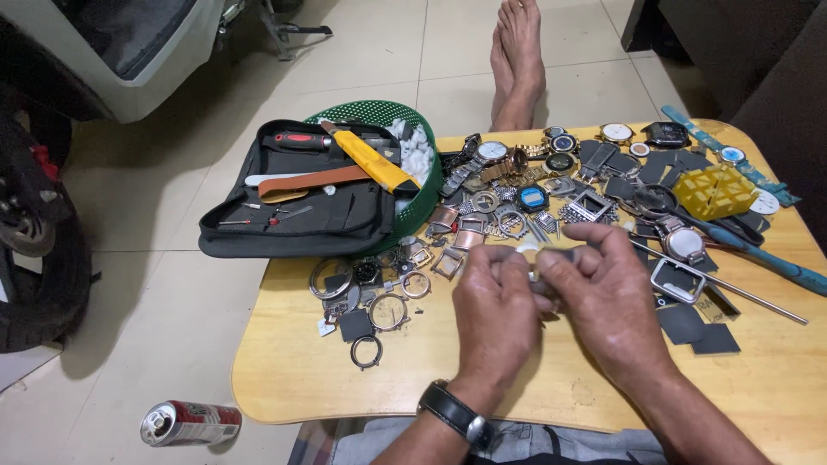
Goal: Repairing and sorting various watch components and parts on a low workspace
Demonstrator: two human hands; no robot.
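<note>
Your left hand (493,301) and right hand (603,297) met over the middle of the low wooden table (293,379), fingers curled inward and pinching a small watch part (543,255) between them; it showed only as a pale and metallic sliver above your knuckles, so you could not tell exactly what piece it was; both hands were closed on it, the left wearing a black wristwatch (455,413).

Judged by its size, the part was light, stiff and likely slick metal, easy to flick away or lose among the clutter; fingertip grips on its edges, not its face, would have suited it, with gentle pressure, since thin watch pieces bend or scratch readily.

Just beyond your hands lay loose watch cases (590,205) and bezels; round rings (389,312) sat to the left; a yellow plastic holder (713,191) stood at the right; a black tool pouch (301,202) rested across a green basket (379,112), holding a yellow-handled tool (372,159); a drink can (189,422) lay on the tiled floor.
</note>
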